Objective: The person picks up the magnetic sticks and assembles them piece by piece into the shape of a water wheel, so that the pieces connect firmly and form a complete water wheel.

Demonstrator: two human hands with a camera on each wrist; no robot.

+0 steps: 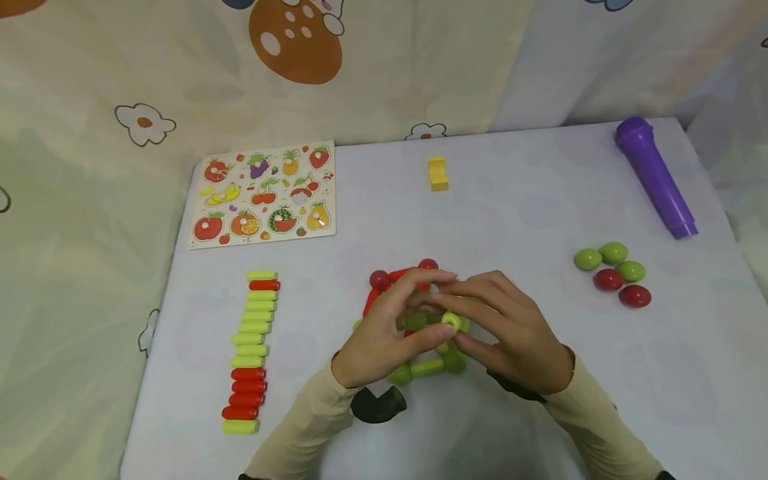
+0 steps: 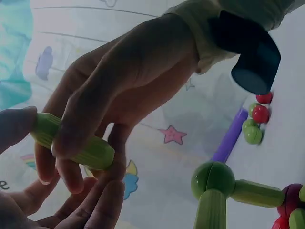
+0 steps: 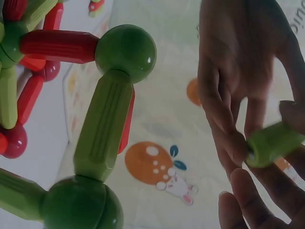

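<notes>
Both hands come together over a structure of green and red magnetic rods and balls [image 1: 427, 367], partly hidden beneath them in the head view. Between them is one light green magnetic rod [image 2: 95, 151]. The left hand [image 1: 384, 340] has its thumb on one end of this rod, with its fingers around the other end. Right-hand fingers [image 2: 78, 129] pinch the same rod near its middle. In the right wrist view the structure shows a dark green ball [image 3: 126, 53] joined to a red rod [image 3: 59, 46] and a green rod [image 3: 102, 126].
A row of loose green and red rods [image 1: 247, 387] lies on the left. Behind it is a fruit puzzle board [image 1: 264, 193]. A yellow block [image 1: 439, 175] stands at the back. To the right are several loose balls [image 1: 609, 280] and a purple microphone-shaped toy [image 1: 657, 179].
</notes>
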